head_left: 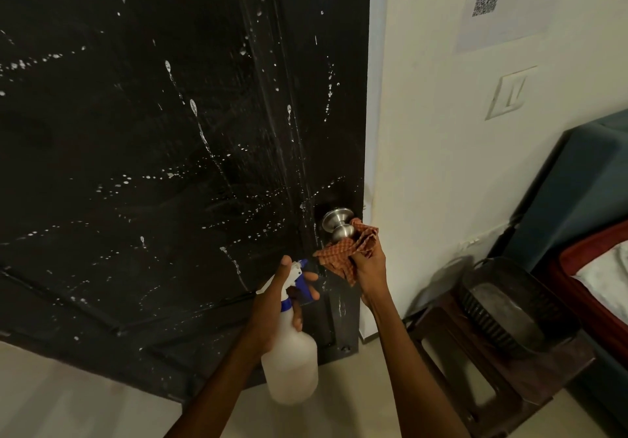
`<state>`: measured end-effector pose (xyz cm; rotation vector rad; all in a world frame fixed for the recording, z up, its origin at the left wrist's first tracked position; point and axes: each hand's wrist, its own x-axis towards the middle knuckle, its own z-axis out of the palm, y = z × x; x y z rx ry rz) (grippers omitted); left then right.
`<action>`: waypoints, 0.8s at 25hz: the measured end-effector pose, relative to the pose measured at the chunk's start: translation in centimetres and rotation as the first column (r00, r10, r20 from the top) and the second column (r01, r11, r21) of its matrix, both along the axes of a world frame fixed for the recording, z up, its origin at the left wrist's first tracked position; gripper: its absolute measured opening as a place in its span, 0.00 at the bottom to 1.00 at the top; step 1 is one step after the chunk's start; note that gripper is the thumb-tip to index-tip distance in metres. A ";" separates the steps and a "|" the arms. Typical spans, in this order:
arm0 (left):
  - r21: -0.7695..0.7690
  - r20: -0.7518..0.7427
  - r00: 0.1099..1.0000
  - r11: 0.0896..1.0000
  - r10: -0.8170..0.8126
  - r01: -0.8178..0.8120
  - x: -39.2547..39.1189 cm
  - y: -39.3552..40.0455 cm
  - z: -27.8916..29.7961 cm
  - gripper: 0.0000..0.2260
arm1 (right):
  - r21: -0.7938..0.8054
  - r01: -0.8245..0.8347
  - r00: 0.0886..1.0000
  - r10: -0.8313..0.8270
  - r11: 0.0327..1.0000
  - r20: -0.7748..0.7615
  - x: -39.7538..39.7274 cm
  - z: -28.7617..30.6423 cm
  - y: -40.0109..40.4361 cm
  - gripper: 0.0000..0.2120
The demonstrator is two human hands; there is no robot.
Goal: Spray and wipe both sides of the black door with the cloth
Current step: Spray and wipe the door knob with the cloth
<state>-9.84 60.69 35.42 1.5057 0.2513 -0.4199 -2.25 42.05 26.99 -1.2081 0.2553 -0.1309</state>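
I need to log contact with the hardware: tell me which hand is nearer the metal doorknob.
Right. The right hand grips the checked cloth just below and beside the doorknob. The left hand is lower and further left, holding the spray bottle.

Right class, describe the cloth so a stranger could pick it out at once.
Find the black door and follow its right edge down to the silver knob. The cloth is bunched against the knob, gripped by the right hand: orange checked fabric, the only patterned thing there.

Home bedroom: bed [601,267] with red mattress right of the black door [153,165], wall switch [509,92] between, wooden stool [475,380] beside.
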 end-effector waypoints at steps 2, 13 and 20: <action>0.017 0.016 1.000 1.000 0.005 -0.005 -0.1 0.0 0.0 0.33 | 0.069 0.023 1.000 -0.023 0.997 -0.010 0.1 -0.2 -0.1 0.17; 0.014 0.034 0.998 0.998 0.055 -0.055 -0.6 0.2 -0.4 0.33 | -0.133 -0.181 0.982 0.185 0.974 0.021 -1.0 -1.3 -2.2 0.21; 0.007 0.071 0.992 0.995 0.100 -0.101 -0.5 0.1 -0.3 0.33 | -0.027 0.046 0.998 -0.047 0.999 -0.044 -1.8 -1.8 -2.5 0.13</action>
